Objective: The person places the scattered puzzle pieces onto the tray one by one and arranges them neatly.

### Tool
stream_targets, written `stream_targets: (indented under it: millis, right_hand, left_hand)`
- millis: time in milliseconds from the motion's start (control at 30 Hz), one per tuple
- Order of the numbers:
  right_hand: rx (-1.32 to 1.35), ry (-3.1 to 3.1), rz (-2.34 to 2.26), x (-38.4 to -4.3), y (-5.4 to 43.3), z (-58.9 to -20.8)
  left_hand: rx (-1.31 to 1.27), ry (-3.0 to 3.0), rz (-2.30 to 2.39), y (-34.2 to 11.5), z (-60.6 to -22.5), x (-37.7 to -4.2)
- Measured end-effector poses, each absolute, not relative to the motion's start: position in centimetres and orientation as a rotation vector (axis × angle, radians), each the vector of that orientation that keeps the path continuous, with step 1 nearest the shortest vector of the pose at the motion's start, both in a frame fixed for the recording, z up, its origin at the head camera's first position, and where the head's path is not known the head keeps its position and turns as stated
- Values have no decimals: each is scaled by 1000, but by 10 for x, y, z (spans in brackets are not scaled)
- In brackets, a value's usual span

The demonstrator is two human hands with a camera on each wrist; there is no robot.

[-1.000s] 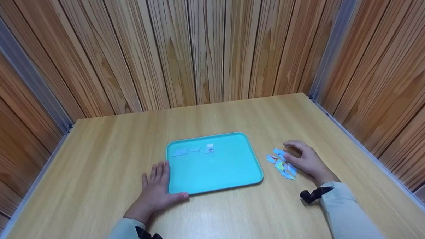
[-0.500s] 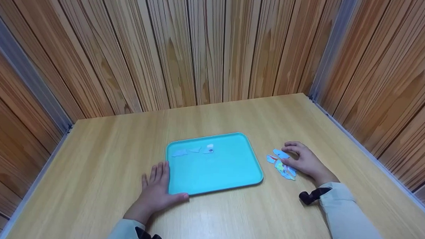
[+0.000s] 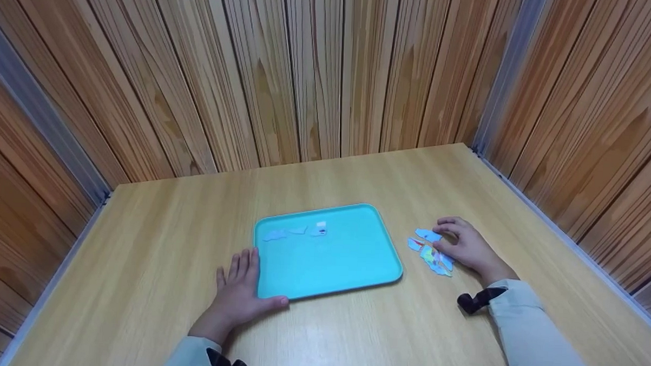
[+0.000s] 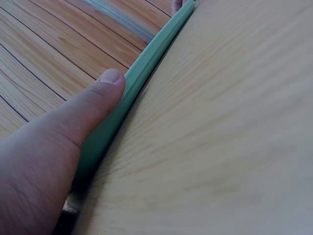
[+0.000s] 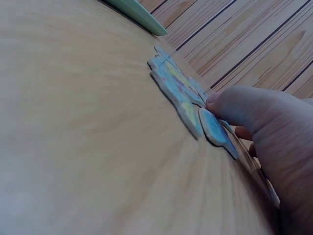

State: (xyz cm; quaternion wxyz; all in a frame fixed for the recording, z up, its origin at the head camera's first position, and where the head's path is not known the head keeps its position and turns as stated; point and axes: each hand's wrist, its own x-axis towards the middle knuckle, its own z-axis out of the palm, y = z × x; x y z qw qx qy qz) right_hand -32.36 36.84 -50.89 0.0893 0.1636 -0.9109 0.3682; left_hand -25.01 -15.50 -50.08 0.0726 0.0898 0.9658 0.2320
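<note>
A turquoise tray [image 3: 333, 259] lies on the table. My left hand [image 3: 237, 296] rests spread at its near left corner, fingers along the left side and thumb against the front edge, as the thumb [image 4: 111, 78] in the left wrist view shows. Right of the tray lies a cluster of thin, irregular blue puzzle pieces [image 3: 435, 261] with yellow and red print. Over the cluster's right side is my right hand [image 3: 467, 245], fingers loosely bent and a gap between thumb and forefinger. Its thumb tip [image 5: 213, 99] is right at the pieces, beside the upper blue piece [image 3: 424, 234].
Along the tray's far left part lie a pale blue piece [image 3: 274, 235], a second blue piece [image 3: 298, 230] and a piece with white and dark print [image 3: 320, 229]. Wood-patterned walls [image 3: 313, 79] with metal corner posts [image 3: 510, 75] surround the wooden table [image 3: 183, 227].
My right hand's thumb and forefinger have drawn slightly closer over the pieces. The upper blue piece has shifted a little left. The left hand and tray have stayed in place.
</note>
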Motion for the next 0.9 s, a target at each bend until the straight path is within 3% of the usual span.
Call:
stream_targets:
  millis: [567, 900]
  right_hand:
    - [291, -2802, 1026, -323, 363, -504]
    - [319, -2792, 879, -326, 360, -502]
  left_hand:
    - [272, 2900, 690, -155, -505, -254]
    - [269, 2895, 708, -156, -505, -253]
